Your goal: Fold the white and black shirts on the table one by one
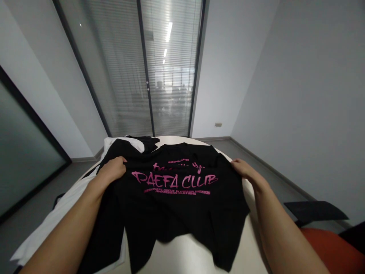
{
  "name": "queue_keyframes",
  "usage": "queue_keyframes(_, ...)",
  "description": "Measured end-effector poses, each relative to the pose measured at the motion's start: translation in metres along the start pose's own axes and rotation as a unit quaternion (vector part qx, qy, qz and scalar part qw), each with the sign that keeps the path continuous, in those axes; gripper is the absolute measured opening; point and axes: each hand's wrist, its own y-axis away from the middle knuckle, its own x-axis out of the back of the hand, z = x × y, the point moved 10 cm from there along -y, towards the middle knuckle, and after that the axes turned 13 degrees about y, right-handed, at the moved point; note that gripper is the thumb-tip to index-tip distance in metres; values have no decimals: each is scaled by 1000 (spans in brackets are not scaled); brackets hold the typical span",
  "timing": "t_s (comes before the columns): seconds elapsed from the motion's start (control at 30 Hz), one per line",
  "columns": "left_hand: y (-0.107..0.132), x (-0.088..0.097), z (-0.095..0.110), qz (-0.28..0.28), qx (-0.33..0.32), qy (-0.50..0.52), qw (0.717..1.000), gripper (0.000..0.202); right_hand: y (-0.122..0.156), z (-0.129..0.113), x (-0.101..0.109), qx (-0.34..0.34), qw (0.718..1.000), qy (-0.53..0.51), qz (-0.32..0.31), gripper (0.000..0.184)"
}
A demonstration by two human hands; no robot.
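A black T-shirt (176, 213) with pink lettering is stretched between my two hands over a pale table (182, 253). My left hand (112, 169) grips the shirt's left edge with its fingers closed on the cloth. At the opposite edge, my right hand (242, 169) pinches the fabric. The lower part of the shirt hangs in loose folds toward me, and its far edge lies near the table's far rim. Some of the print is lost in creases.
Other black and white garments (107, 224) lie along the table's left side, partly under my left arm. A chair with an orange seat (330, 245) stands at the right. Beyond the table is a glass partition (171, 76) with blinds.
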Motion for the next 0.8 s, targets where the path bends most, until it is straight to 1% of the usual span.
queue_keyframes(0.07,3,0,-4,-2,5,-34,999,40,-3,5,1,-7,1000,24,7,26)
queue_keyframes(0.13,9,5,2,28,-9,-55,998,40,-2,2,1,5,999,42,25,30)
queue_keyframes(0.23,22,18,23,97,-52,-84,990,45,5,-19,3,64,993,73,69,43)
queue_keyframes(0.3,30,29,40,136,-76,-100,983,44,12,-33,4,98,987,91,89,45)
queue_keyframes(0.33,34,32,47,143,-83,-97,981,41,15,-39,6,105,984,103,99,45)
queue_keyframes(0.37,37,32,55,131,-93,-83,984,35,18,-44,9,107,981,116,112,42)
queue_keyframes(0.4,40,27,65,94,-110,-56,988,28,21,-49,13,109,978,127,123,39)
queue_keyframes(0.43,44,15,76,31,-133,-17,990,22,25,-54,16,117,976,129,128,35)
queue_keyframes(0.47,52,-1,90,-57,-166,27,984,17,30,-62,16,137,976,116,119,30)
queue_keyframes(0.5,65,-21,105,-160,-202,70,964,16,36,-73,12,172,977,87,87,24)
queue_keyframes(0.53,81,-39,117,-254,-221,106,936,18,45,-85,5,219,974,43,31,21)
queue_keyframes(0.57,97,-54,125,-330,-226,132,907,21,58,-101,-7,273,961,-11,-52,22)
queue_keyframes(0.6,110,-66,131,-384,-224,148,884,24,77,-117,-20,325,931,-63,-153,26)
queue_keyframes(0.63,121,-74,135,-414,-220,150,871,29,99,-130,-32,360,892,-106,-254,33)
queue_keyframes(0.67,128,-81,136,-430,-216,139,866,34,121,-139,-41,377,850,-129,-344,41)
queue_keyframes(0.7,133,-87,136,-433,-214,116,868,39,141,-146,-49,381,815,-138,-415,49)
queue_keyframes(0.73,136,-91,135,-429,-211,83,874,44,157,-151,-55,377,790,-137,-464,55)
queue_keyframes(0.77,138,-94,133,-420,-210,45,882,48,169,-153,-60,370,774,-124,-499,59)
queue_keyframes(0.8,138,-96,131,-407,-209,6,889,50,177,-155,-66,362,765,-105,-523,62)
